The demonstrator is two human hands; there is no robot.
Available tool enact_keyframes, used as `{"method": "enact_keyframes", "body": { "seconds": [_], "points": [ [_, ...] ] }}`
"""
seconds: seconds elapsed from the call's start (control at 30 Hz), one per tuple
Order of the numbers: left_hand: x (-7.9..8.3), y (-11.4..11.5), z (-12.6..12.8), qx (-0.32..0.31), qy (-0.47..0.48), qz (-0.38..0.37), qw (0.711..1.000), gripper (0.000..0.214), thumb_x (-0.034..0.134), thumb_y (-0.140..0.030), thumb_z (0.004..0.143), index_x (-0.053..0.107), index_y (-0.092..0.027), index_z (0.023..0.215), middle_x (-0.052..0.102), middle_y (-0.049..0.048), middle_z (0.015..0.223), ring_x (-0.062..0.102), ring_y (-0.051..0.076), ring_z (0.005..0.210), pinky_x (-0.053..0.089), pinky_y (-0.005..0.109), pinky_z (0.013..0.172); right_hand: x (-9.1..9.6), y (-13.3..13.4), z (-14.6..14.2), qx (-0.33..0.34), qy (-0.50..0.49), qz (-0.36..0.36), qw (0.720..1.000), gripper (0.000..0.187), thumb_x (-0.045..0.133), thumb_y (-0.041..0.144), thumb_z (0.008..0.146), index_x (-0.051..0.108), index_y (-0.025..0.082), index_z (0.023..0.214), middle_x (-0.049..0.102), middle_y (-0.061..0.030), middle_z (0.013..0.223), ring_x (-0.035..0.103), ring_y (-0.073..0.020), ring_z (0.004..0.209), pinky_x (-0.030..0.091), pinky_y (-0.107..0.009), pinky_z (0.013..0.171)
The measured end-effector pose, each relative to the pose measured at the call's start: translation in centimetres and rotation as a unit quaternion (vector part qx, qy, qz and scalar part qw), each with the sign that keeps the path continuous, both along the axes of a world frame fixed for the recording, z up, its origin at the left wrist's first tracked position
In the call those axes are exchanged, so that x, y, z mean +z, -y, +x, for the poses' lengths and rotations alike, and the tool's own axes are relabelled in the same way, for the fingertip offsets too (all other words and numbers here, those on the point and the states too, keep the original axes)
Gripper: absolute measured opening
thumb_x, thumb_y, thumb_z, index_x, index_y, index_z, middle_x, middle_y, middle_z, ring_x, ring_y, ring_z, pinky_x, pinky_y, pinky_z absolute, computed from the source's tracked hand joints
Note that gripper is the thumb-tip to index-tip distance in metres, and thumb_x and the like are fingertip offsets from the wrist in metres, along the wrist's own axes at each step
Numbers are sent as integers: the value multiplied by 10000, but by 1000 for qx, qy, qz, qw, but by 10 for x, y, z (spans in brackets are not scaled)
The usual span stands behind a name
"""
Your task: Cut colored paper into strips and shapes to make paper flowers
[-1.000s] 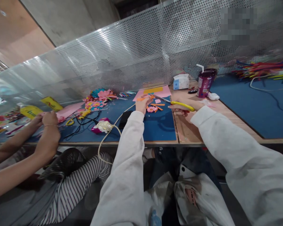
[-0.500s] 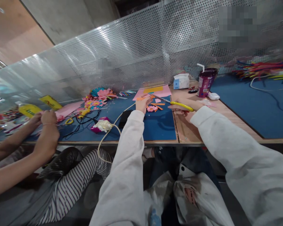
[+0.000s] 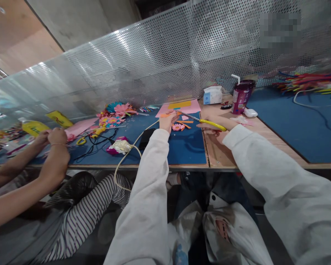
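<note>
Yellow-handled scissors (image 3: 212,124) are gripped in my right hand (image 3: 219,125), their metal blades pointing left. The blade tips reach the orange paper (image 3: 165,115) pinched in my left hand (image 3: 168,121); whether the blades are closed on it I cannot tell. Just below the blades lie a pink paper flower (image 3: 178,127) and several orange paper strips (image 3: 185,124) on the blue mat (image 3: 187,151). A small pink paper square (image 3: 185,117) sits close by. Behind my left hand is a pink sheet (image 3: 194,106) with a yellow paper piece (image 3: 180,104) on it.
Left of me, a co-worker's hands (image 3: 53,138) hold pink paper. A power strip (image 3: 120,146) with a cable, a dark phone-like object (image 3: 147,138) and paper flowers (image 3: 123,110) lie between us. To the right stand a purple cup (image 3: 241,97), a tissue pack (image 3: 212,95) and a white case (image 3: 251,113).
Almost nothing differs. My hands, the scissors and the orange paper stay in nearly the same place; the view has shifted very slightly.
</note>
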State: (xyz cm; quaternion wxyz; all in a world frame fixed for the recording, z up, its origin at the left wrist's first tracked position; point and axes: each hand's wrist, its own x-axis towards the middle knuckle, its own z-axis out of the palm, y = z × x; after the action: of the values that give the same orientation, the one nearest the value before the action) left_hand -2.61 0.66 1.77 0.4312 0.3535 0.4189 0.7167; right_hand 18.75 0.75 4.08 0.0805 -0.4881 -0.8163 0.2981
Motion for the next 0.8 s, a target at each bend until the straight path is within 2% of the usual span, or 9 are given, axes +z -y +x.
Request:
{"method": "enact_keyframes", "body": {
  "seconds": [0.2, 0.57, 0.8],
  "points": [
    [2, 2, 2, 5, -7, -9, 1000, 217, 638, -8, 700, 546, -133, 852, 684, 31, 659, 721, 187, 848, 512, 377, 954, -2, -4, 0, 21, 18, 13, 1000, 422, 562, 516, 879, 627, 115, 764, 457, 24, 370, 460, -84, 330, 339, -182, 343],
    [1, 0, 0, -12, -10, -8, 1000, 159, 632, -18, 714, 566, -139, 793, 703, 28, 663, 721, 188, 884, 508, 376, 971, -3, -4, -1, 5, 21, 17, 1000, 428, 565, 518, 878, 646, 113, 765, 461, 19, 379, 453, -81, 337, 338, -186, 358],
    [0, 0, -2, -22, 3, 3, 1000, 151, 618, -3, 725, 570, -136, 777, 698, 19, 639, 727, 162, 739, 528, 371, 945, -8, -11, 0, 14, 37, 46, 998, 441, 542, 516, 891, 659, 109, 769, 446, 27, 368, 422, -70, 316, 315, -190, 360]
  ]
}}
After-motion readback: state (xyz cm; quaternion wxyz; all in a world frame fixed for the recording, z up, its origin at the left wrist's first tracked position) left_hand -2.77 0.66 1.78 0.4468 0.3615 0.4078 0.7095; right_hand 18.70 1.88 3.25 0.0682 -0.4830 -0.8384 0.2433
